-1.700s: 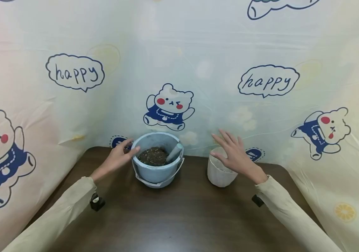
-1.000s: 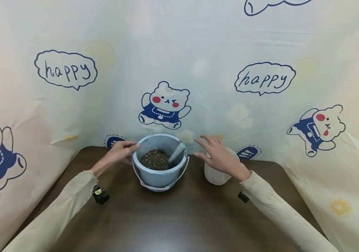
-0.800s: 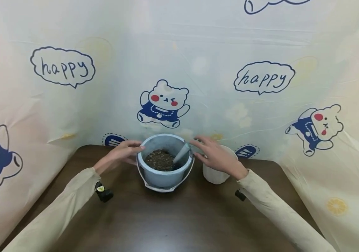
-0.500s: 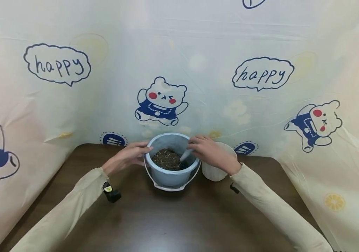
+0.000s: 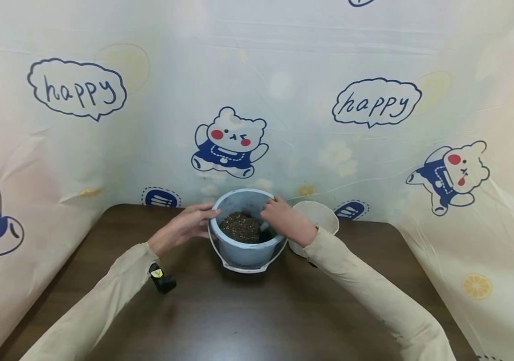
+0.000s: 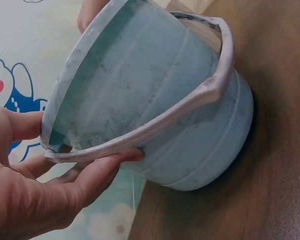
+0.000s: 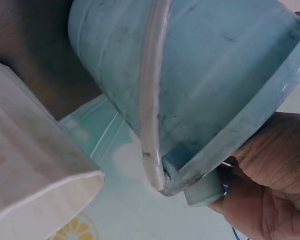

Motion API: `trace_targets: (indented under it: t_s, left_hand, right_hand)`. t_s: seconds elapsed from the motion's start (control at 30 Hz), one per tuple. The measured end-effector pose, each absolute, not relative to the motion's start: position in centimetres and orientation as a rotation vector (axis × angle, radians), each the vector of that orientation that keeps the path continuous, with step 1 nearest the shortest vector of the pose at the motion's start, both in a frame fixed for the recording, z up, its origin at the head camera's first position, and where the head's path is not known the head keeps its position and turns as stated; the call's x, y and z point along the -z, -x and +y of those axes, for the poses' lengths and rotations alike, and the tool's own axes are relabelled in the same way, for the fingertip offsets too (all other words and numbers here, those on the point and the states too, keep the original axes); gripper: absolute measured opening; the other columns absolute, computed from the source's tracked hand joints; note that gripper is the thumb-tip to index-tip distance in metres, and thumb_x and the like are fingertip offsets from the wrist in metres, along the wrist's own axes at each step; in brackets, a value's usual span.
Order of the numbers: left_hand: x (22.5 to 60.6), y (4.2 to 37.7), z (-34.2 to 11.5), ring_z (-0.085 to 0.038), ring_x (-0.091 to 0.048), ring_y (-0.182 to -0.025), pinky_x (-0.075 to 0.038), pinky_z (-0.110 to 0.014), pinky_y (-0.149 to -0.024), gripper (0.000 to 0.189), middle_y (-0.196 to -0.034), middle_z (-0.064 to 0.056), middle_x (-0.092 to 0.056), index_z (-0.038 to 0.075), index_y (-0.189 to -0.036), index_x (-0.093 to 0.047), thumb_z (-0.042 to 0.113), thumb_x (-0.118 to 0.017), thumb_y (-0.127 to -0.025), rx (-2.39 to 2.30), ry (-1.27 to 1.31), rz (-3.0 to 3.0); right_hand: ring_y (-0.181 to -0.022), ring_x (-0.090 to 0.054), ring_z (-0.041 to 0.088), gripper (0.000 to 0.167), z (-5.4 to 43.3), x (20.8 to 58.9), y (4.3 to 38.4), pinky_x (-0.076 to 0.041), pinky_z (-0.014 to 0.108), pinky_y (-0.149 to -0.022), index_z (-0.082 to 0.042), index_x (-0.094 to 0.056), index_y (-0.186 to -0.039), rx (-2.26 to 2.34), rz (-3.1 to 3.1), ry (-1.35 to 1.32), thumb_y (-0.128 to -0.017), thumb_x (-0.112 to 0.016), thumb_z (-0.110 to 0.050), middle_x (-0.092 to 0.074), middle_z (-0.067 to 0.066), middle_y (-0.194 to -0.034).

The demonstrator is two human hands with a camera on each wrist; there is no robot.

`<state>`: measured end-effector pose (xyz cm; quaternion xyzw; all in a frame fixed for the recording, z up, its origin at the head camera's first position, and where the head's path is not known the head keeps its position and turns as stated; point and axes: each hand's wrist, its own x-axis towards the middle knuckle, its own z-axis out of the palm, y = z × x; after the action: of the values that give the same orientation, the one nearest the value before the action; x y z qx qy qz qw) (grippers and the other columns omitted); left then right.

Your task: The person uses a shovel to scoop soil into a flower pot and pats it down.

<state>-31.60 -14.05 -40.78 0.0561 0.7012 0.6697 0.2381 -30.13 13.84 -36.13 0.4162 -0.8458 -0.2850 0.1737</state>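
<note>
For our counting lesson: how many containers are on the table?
2. The blue bucket is at the left hand; the white pot is to the bucket's right, partly behind the right hand and sleeve. Small ones behind these could be hidden.

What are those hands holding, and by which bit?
The left hand holds the blue bucket by its rim and outer side. The right hand grips the upper part of a handle leaning inside; its lower end is hidden.
</note>
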Motion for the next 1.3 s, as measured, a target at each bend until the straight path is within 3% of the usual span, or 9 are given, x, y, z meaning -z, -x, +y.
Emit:
trace_targets:
  t_s: [0.27,0.5,0.67,0.93,1.1,1.3]
  left_hand:
    - [40.7,31.2,-13.9,-0.030,-0.062,-0.121,-0.059,-0.042,-0.091,0.059,-0.158,-0.030,-0.039,0.009,-0.165,-0.033,0.025,-0.052,-0.111,-1.826,-0.166,1.938]
    - [40.6,31.2,-14.1,-0.020,-0.065,-0.104,-0.059,-0.042,-0.091,0.059,-0.158,-0.031,-0.038,0.010,-0.166,-0.030,0.024,-0.050,-0.112,-1.810,-0.167,1.951]
    - [40.9,31.3,-14.1,-0.016,-0.066,-0.096,-0.059,-0.043,-0.091,0.060,-0.156,-0.031,-0.039,0.009,-0.165,-0.030,0.024,-0.051,-0.111,-1.803,-0.174,1.947]
    - [41.1,31.7,-14.5,-0.014,-0.068,-0.094,-0.060,-0.042,-0.089,0.063,-0.143,-0.026,-0.049,0.006,-0.165,-0.028,0.026,-0.052,-0.111,-1.813,-0.204,1.867]
    - [41.2,31.8,-14.5,-0.017,-0.067,-0.103,-0.060,-0.042,-0.090,0.064,-0.147,-0.026,-0.046,0.006,-0.166,-0.025,0.026,-0.052,-0.111,-1.822,-0.201,1.829]
    - [41.2,31.8,-14.3,-0.016,-0.067,-0.102,-0.060,-0.041,-0.089,0.064,-0.143,-0.025,-0.050,0.005,-0.165,-0.026,0.027,-0.052,-0.112,-1.824,-0.214,1.875]
  right_hand:
    - [-0.076,-0.048,0.016,0.024,14.4,36.1,30.2,-0.022,0.030,-0.070,-0.022,-0.074,-0.080,0.940,-2.314,-1.123,-0.102,-0.069,-0.013,-0.067,0.000,-0.088]
    - [-0.084,-0.049,0.021,0.016,15.5,34.9,29.6,-0.023,0.034,-0.075,-0.019,-0.078,-0.091,0.869,-2.448,-1.136,-0.101,-0.069,-0.010,-0.068,0.004,-0.098]
    - [-0.083,-0.044,0.021,0.011,16.8,34.3,29.4,-0.023,0.032,-0.076,-0.017,-0.078,-0.101,0.686,-2.480,-1.119,-0.100,-0.071,-0.010,-0.065,0.006,-0.097]
    - [-0.085,-0.043,0.024,0.019,19.9,33.8,29.6,-0.030,0.037,-0.080,-0.009,-0.077,-0.116,0.098,-2.730,-1.155,-0.097,-0.073,-0.006,-0.061,0.009,-0.093]
    - [-0.089,-0.048,0.025,0.024,21.2,34.5,29.5,-0.033,0.040,-0.082,-0.006,-0.077,-0.121,-0.102,-2.743,-1.125,-0.098,-0.072,-0.005,-0.063,0.008,-0.095]
    - [-0.094,-0.051,0.027,0.026,22.5,34.8,29.3,-0.032,0.041,-0.084,-0.005,-0.074,-0.126,-0.260,-2.747,-1.049,-0.101,-0.068,-0.004,-0.064,0.010,-0.103]
